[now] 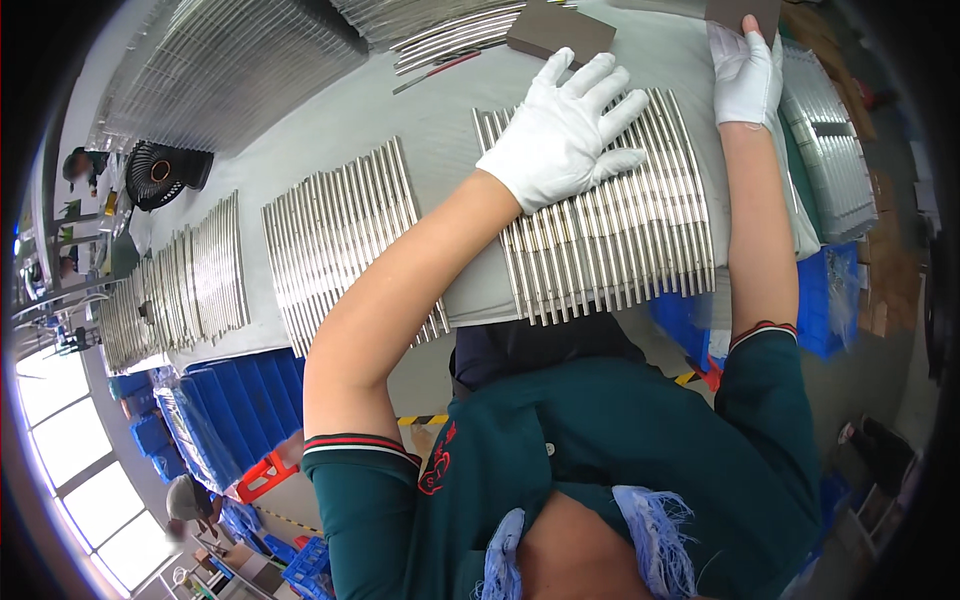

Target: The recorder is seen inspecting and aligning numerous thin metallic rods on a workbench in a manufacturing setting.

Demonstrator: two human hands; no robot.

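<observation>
My left hand (570, 130), in a white glove, lies palm down with fingers spread over a row of shiny metal rods (610, 240) set side by side on the table. Whether it presses on them or hovers just above, I cannot tell. Just beyond its fingertips rests a grey-brown block (560, 35). Over at the far right, my right hand (745, 80), also gloved but with a bare thumb tip, grips a similar grey-brown block (745, 12), partly cut off by the upper edge.
More rod rows (345, 235) lie to the left, with another group (185, 285) farther along. A black fan (165, 172) stands near stacked clear plastic trays (230, 70). Loose rods (455, 40) and a red pen-like stick (437, 72) lie at the back. Blue crates (245, 400) sit below the table.
</observation>
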